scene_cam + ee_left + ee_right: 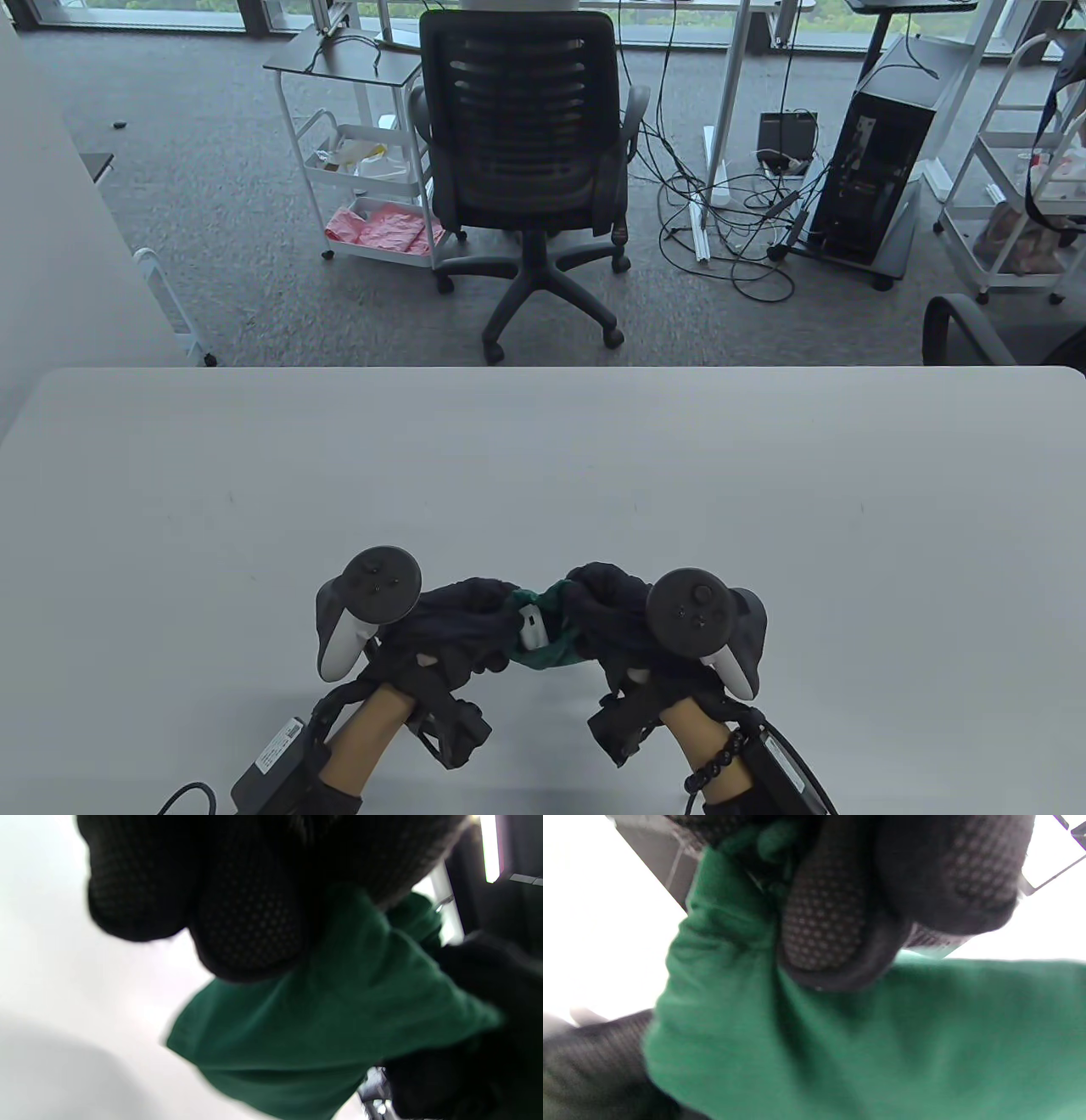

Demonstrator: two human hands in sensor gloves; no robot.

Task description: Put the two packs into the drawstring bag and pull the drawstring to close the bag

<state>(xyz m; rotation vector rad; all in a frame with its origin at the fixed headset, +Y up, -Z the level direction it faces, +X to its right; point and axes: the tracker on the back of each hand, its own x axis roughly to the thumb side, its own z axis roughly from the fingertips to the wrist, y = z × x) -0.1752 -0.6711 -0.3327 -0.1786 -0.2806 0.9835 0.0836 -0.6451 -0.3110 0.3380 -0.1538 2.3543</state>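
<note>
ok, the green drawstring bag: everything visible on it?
The drawstring bag is dark green soft cloth, bunched and creased, held between both hands near the table's front edge. Left hand and right hand each grip a side; gloved fingers pinch a fold. A small white piece shows at its middle. Cords, mouth and contents can't be made out.

Table view is taken from above the near table edge, facing forward over the white table [543, 475] toward an office chair [519, 153] beyond. Both wrist views are shot very close, blurred, angled up from under the fingers. The green bag [550, 624] is shared by all three views
</note>
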